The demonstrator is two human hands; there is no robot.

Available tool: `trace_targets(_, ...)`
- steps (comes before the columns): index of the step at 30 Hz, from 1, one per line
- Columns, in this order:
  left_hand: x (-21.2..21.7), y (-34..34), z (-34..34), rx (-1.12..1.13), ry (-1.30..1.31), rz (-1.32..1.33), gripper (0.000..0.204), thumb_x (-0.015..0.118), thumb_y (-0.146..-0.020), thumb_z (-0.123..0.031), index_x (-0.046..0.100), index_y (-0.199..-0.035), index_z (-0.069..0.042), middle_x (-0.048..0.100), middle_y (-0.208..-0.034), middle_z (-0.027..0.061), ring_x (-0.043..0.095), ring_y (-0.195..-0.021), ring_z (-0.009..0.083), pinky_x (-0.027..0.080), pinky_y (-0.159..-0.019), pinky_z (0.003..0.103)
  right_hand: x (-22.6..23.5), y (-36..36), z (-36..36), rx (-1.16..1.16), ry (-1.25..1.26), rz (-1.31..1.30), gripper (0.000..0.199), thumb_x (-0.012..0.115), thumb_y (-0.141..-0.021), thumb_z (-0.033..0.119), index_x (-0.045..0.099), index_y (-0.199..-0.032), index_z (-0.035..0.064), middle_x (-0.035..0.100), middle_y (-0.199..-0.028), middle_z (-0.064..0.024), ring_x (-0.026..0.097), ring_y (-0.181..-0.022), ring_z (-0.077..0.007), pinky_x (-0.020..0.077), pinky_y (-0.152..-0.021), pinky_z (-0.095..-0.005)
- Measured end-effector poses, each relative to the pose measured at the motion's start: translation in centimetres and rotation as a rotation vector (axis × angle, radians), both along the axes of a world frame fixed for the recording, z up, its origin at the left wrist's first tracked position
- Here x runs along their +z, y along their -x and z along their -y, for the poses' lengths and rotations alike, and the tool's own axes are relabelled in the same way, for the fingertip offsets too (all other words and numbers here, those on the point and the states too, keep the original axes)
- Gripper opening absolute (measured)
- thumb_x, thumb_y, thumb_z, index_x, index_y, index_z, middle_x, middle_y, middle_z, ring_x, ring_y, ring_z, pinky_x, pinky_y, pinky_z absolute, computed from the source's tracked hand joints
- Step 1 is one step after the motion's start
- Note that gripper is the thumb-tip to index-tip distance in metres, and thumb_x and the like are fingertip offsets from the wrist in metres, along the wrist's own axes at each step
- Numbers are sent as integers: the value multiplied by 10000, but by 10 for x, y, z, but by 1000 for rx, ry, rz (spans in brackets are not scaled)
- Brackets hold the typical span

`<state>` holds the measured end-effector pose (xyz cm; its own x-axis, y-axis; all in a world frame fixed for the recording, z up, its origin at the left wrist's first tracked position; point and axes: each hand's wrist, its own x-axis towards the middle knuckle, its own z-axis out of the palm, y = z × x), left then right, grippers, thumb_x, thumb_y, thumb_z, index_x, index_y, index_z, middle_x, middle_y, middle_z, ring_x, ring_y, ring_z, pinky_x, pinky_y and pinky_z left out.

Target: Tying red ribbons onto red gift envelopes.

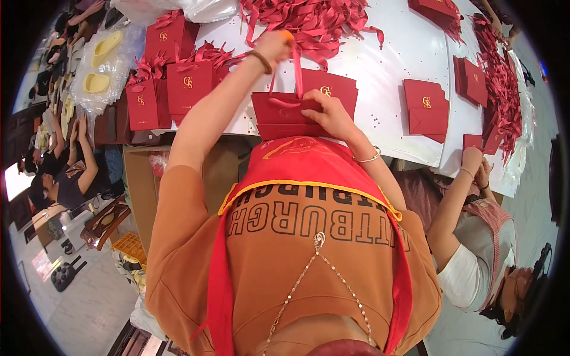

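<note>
In front of me a red paper gift bag (279, 118) lies at the table's near edge. My right hand (330, 116) grips the bag's right side, thumb and fingers closed on the paper. A red ribbon (298, 74) runs up from the bag to my left hand (275, 50), which is raised beyond it with the fingers closed on the ribbon. Something orange shows at a fingertip of that hand. Behind the bag lie more flat red bags (338, 89), partly hidden by my right hand. Farther back is a heap of loose red ribbons (320, 24).
Bags with ribbons (189, 86) stand at the left. A flat stack of bags (426, 110) rests to the right on the white table (380, 77). A co-worker's hands (473, 163) handle a red bag at far right. Yellow slippers (96, 83) lie on plastic wrap at left.
</note>
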<state>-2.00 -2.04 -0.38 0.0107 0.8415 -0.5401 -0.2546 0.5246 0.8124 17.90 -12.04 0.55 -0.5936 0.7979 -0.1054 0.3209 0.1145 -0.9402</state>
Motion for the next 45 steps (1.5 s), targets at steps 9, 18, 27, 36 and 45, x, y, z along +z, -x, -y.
trace_targets(9,-29,34,20,-96,-119,468,183,511,-834,-148,532,-990,-54,602,-841,59,573,-746,129,442,-632,252,-14,-14,-6,-110,334,-497,246,647,-742,11,507,-937,64,525,-896,12,509,-745,-61,428,-636,-225)
trace_targets(18,-8,-38,99,-68,73,386,312,575,-796,-57,464,-1085,-22,562,-969,98,544,-905,144,458,-747,256,-14,-21,-18,-219,385,-624,206,575,-813,50,490,-999,72,506,-1027,-32,510,-917,-125,410,-820,-258)
trace_targets(27,-53,-14,78,-267,-87,-591,195,571,-799,-147,568,-936,-9,588,-710,71,567,-660,136,461,-559,274,-8,-51,-29,-425,659,-611,354,549,-841,196,467,-1150,47,524,-1056,-68,513,-972,-166,423,-812,-304)
trace_targets(36,-35,-29,50,-266,-345,-796,213,606,-780,-211,570,-888,-31,550,-821,73,545,-702,171,456,-598,311,-16,-82,-40,-334,525,-195,309,566,-763,-27,488,-1053,46,604,-892,-71,571,-804,-117,469,-675,-238)
trace_targets(45,-32,10,45,-401,-763,-869,155,611,-718,-191,591,-824,-80,511,-1104,52,470,-941,293,378,-776,371,-30,-63,-60,-322,336,-195,242,540,-779,3,524,-1020,24,615,-809,-68,567,-724,-108,452,-625,-219)
